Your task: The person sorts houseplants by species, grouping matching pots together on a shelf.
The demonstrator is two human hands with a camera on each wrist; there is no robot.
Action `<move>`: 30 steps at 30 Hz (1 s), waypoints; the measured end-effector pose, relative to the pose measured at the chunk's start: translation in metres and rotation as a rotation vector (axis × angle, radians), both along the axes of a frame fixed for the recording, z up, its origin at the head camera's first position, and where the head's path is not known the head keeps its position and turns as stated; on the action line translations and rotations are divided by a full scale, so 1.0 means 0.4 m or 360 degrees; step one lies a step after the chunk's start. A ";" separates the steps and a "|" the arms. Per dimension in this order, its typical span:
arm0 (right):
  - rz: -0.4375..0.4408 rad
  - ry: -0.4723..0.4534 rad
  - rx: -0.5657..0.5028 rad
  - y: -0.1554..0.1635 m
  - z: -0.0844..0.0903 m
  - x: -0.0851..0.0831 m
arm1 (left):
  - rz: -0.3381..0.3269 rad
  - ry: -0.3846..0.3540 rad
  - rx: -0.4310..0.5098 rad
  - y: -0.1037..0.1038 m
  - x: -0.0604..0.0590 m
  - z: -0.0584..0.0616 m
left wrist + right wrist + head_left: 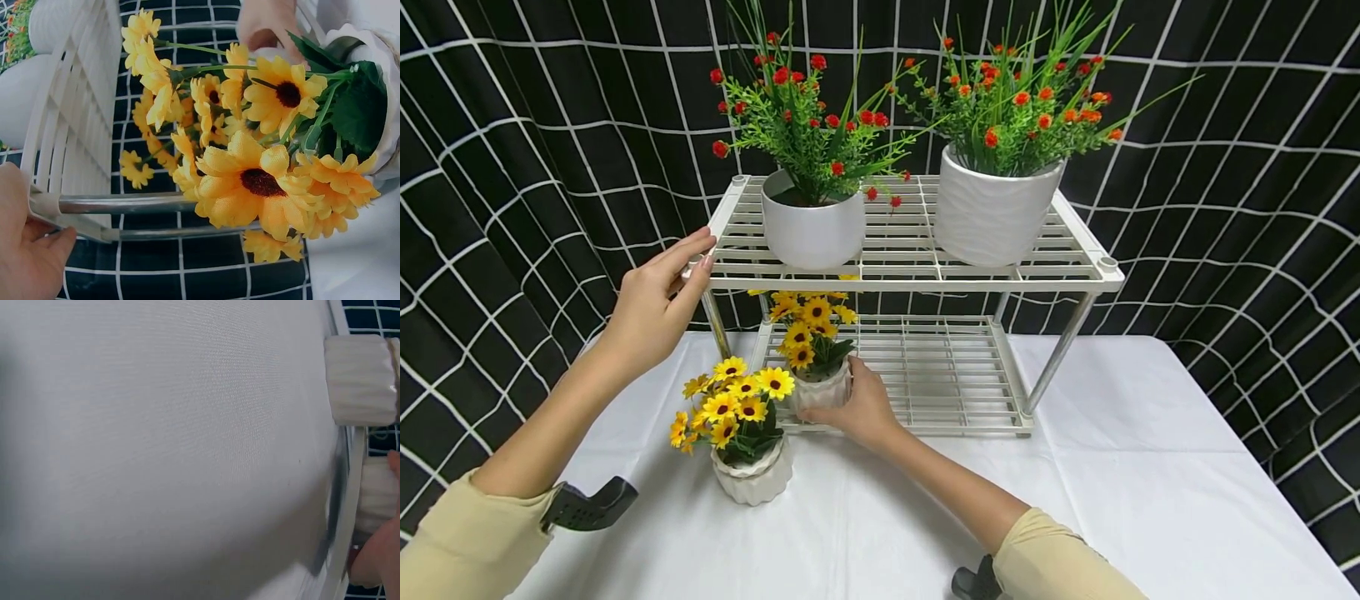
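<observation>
My right hand (863, 407) grips the white pot (820, 398) of yellow flowers (808, 329) at the left front of the rack's lower shelf (940, 375). In the right wrist view, fingers of the right hand (378, 556) show against that ribbed pot (377, 494). My left hand (658, 304) holds the front left corner of the upper shelf (895, 283), fingers on its side edge; the left wrist view shows the hand (31, 250) around this corner. A second potted yellow flower plant (752, 471) stands on the cloth in front of the rack's left side.
Two white pots, one with red flowers (815, 229) and one with orange flowers (996, 208), stand on the upper shelf. Metal posts (1060, 354) join the two shelves. White cloth (1120, 467) covers the table, and a black gridded curtain (1247, 167) hangs behind.
</observation>
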State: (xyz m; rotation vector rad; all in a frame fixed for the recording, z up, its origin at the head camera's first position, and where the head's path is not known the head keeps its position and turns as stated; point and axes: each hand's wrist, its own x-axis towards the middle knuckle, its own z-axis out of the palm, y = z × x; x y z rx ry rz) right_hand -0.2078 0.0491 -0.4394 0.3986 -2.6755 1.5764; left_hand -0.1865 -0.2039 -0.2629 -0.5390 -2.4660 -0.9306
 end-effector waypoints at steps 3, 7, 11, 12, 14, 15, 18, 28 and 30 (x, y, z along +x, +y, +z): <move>0.0035 0.0020 -0.0025 0.009 0.007 0.009 | -0.0008 0.0034 0.0010 -0.003 -0.002 -0.002; 0.0055 0.0008 -0.0040 0.025 0.009 0.025 | -0.0021 0.0045 0.0018 -0.005 -0.004 -0.005; 0.0045 -0.0030 -0.0032 0.047 0.009 0.046 | -0.0033 0.0050 0.0020 -0.004 -0.006 -0.007; 0.0041 -0.0032 -0.0021 0.054 0.010 0.052 | -0.0035 0.0052 0.0021 -0.004 -0.007 -0.008; 0.0033 -0.0028 -0.0008 0.065 0.013 0.062 | -0.0036 0.0055 0.0023 -0.003 -0.007 -0.008; 0.0029 -0.0022 -0.0004 0.070 0.014 0.067 | -0.0037 0.0057 0.0023 -0.003 -0.007 -0.008; 0.0039 0.0001 -0.0027 0.083 0.019 0.081 | -0.0030 0.0066 0.0016 -0.003 -0.007 -0.007; 0.0129 0.0065 -0.0058 0.079 0.009 0.142 | -0.0026 0.0075 0.0008 -0.003 -0.006 -0.006; 0.0147 0.0072 -0.0084 0.071 0.004 0.153 | -0.0028 0.0077 0.0007 -0.003 -0.007 -0.007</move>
